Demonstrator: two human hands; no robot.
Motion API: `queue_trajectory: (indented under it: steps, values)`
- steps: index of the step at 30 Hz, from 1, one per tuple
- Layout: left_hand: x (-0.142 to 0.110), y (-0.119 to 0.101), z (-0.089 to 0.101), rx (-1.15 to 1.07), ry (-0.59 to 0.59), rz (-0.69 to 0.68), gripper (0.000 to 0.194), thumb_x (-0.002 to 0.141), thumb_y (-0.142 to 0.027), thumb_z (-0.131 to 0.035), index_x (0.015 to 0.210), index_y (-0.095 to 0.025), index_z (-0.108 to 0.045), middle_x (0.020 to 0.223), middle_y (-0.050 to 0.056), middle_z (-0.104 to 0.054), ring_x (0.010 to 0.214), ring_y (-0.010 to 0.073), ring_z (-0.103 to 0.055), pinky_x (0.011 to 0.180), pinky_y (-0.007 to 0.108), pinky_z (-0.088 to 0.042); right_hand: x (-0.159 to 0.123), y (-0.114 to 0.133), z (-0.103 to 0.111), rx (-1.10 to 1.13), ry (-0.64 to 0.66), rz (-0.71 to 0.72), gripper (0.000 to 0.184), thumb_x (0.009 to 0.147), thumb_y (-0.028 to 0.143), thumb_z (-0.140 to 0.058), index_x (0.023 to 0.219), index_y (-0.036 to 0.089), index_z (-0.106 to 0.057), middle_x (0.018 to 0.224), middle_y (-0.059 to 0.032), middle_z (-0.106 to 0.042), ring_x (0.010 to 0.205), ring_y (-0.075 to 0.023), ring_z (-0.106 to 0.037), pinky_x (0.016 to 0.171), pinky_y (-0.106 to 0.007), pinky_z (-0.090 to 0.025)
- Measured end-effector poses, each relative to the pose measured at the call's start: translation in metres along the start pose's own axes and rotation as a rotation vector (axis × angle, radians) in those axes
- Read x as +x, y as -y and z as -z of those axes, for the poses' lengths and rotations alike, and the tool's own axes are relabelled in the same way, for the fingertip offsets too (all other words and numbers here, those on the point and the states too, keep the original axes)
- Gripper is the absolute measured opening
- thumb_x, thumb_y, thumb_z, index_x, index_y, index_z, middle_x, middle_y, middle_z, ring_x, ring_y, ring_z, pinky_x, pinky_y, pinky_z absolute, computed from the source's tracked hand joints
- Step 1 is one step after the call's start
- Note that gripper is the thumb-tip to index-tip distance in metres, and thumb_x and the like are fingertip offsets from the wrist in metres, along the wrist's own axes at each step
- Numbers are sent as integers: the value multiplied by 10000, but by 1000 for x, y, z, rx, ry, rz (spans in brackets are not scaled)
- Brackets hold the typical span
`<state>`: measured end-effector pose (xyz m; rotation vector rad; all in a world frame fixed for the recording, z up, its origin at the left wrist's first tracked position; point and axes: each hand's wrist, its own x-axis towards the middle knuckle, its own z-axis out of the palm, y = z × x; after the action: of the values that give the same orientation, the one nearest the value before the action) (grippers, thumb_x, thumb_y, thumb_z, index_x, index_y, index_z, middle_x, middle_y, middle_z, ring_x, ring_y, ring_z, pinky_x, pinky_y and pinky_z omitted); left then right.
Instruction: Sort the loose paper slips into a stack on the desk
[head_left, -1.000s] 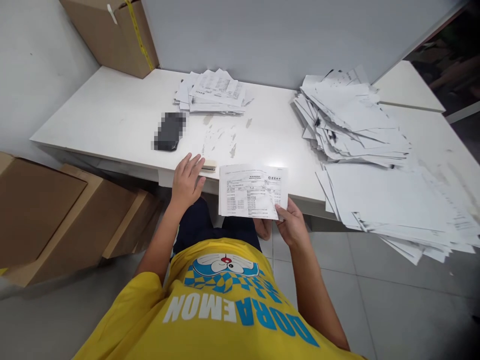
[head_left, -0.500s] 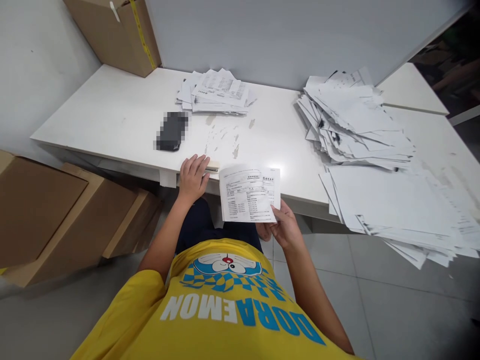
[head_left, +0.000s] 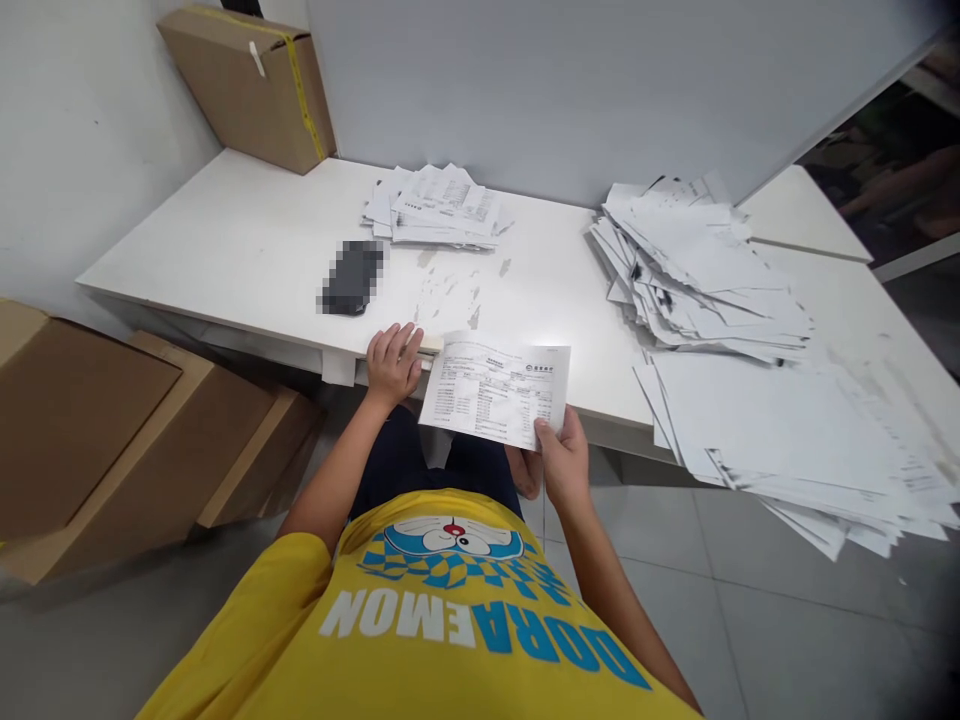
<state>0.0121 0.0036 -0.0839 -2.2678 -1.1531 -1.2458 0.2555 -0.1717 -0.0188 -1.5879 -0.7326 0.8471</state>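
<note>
Currently the right hand [head_left: 565, 465] is gripping the printed sheet [head_left: 499, 390] at four o'clock; the left hand [head_left: 392, 372] is covering the pale stapler's [head_left: 431, 346] nine-o'clock end, finger grip unclear.

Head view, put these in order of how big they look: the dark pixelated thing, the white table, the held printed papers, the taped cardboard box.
White table
Taped cardboard box
Printed papers
Dark pixelated thing

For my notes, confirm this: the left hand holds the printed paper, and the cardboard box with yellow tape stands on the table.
Wrong hand: in the head view, the right hand holds the printed paper. The cardboard box with yellow tape does stand on the table.
</note>
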Motion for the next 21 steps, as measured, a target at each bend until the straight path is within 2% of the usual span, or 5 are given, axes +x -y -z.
queue_trajectory:
  steps: [5,9,13,16,21]
  values:
    - [-1,1,-3,44,-8,25,595,1003,-523,-222,1300,-210,-631,1247,138,-696,1250,279,-598,1114,473,-367,0,6,11,-315,-12,111,584,812,425,-585,1364,233,-564,1196,-121,-698,1091,-314,-639,921,-447,-519]
    - [-2,1,-4,3,18,45,581,998,-514,-237,1311,-214,-623,1263,130,-690,1268,281,-585,1135,470,-341,-2,14,21,-422,14,164,594,829,452,-572,1384,242,-560,1014,-124,-728,912,-322,-664,795,-417,-522]
    - [-2,1,-5,-24,24,46,569,996,-504,-252,1333,-213,-606,1283,135,-681,1283,292,-572,1147,480,-319,-7,25,25,-559,17,157,594,842,439,-550,1410,264,-546,895,-115,-724,741,-302,-637,711,-411,-494]
    - [-2,1,-5,-6,8,37,570,996,-501,-252,1325,-204,-609,1274,140,-683,1279,294,-575,1146,479,-323,-8,27,27,-567,15,157,590,851,448,-543,1408,254,-549,886,-121,-723,723,-301,-631,705,-415,-488]
    - [1,-1,-4,70,-27,27,591,1004,-510,-216,1295,-205,-629,1236,140,-697,1258,282,-593,1119,472,-368,-4,14,29,-464,3,170,575,833,445,-577,1376,257,-578,948,-116,-739,781,-298,-651,733,-414,-513]
